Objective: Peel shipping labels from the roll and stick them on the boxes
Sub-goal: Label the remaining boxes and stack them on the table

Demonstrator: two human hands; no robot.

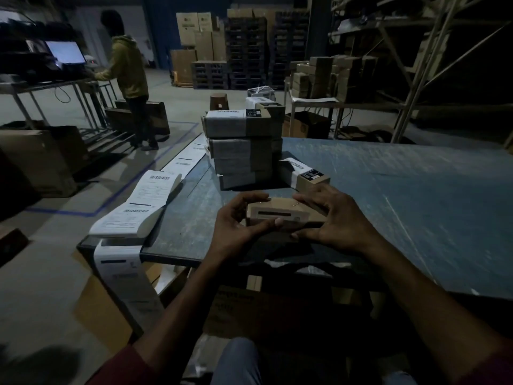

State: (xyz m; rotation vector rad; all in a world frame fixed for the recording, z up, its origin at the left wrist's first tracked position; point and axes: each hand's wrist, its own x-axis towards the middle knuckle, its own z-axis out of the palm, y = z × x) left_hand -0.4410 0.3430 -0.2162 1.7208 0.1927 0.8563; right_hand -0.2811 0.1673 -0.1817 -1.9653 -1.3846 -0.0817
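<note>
Both hands (280,218) grip small brown unlabelled box (286,215).

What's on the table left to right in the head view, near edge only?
Fanfold label stack → left hand → small brown box held between both hands → right hand → bare blue tabletop.

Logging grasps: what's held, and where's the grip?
Small cardboard box, held by both hands: left hand at its left end, right hand at its right end.
</note>
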